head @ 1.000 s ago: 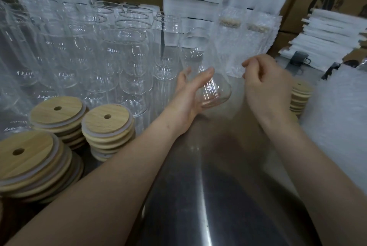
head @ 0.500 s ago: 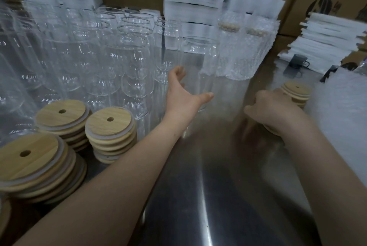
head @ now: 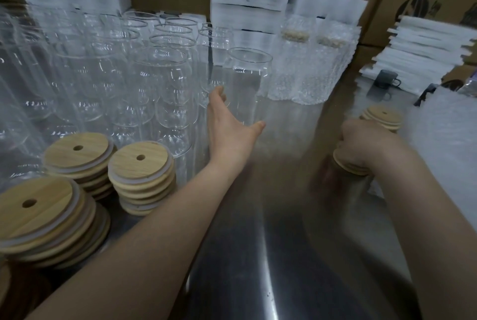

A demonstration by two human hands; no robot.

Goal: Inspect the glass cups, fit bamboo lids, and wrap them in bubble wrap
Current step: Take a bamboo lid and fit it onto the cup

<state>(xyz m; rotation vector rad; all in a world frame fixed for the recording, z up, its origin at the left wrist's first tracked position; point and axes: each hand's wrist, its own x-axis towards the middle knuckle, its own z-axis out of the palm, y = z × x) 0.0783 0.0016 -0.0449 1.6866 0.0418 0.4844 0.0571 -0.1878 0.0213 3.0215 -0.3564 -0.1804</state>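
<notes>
1. Left hand [head: 232, 128] reaches to 12 o'clock, thumb and fingers wrapped round the standing glass cup [head: 247, 82].
2. Right hand [head: 366, 144], at 2 o'clock, curls tight on some bamboo lids [head: 348, 168].

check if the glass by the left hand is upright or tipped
Upright: glass cup stands rim up, no lid, left hand at its base.

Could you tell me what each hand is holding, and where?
The left hand grips a cup round its lower body; the right hand grips a lid stack from above.
</notes>
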